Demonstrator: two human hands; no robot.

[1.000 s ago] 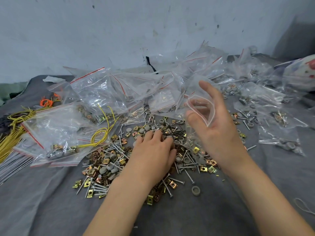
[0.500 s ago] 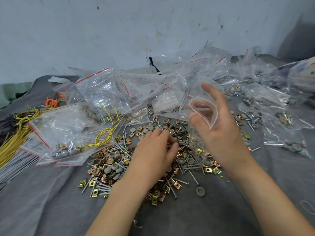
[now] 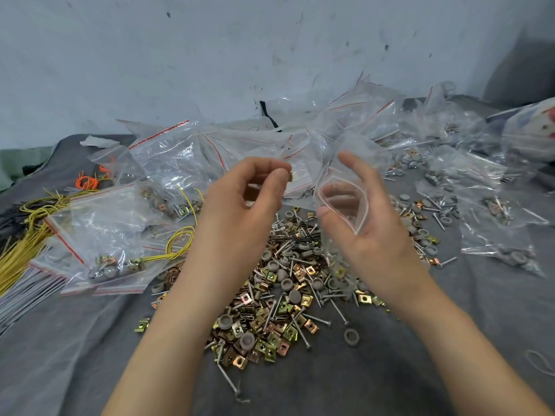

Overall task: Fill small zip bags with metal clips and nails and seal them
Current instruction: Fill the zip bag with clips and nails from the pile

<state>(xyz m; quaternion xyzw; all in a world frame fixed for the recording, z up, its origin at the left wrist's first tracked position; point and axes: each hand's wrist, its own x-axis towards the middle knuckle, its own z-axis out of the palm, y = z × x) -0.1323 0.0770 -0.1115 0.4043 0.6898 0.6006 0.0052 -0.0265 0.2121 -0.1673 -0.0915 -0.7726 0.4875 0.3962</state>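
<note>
Pinching a small brass-coloured metal clip (image 3: 289, 176) between thumb and curled fingertips, the left hand (image 3: 240, 202) hangs in the air above the work surface, its back toward the camera. Just to its right, the right hand (image 3: 372, 229) holds a small zip bag (image 3: 342, 205) with the palm turned inward. The thumb presses the near lip and the fingers rise behind the far one, so the mouth, edged with a red line, gapes in a rounded opening. The clip sits near that mouth, a little higher and apart from it. The bag's lower part hangs down in front of the wrist; whether anything lies in it cannot be told through the clear film. Below both hands a heap of clips and nails (image 3: 282, 298) spreads over the grey cloth (image 3: 420, 370), mixed with grey caps (image 3: 294, 295). One grey ring (image 3: 350, 336) lies by itself at the heap's near right edge. Filled bags (image 3: 102, 235) with red-lined seals lie to the left, with a loop of yellow wire (image 3: 180, 241) across them and a bit of orange wire (image 3: 87, 182) farther back. Other clear bags (image 3: 495, 205) are piled behind and to the right, below a pale wall (image 3: 210, 55).
</note>
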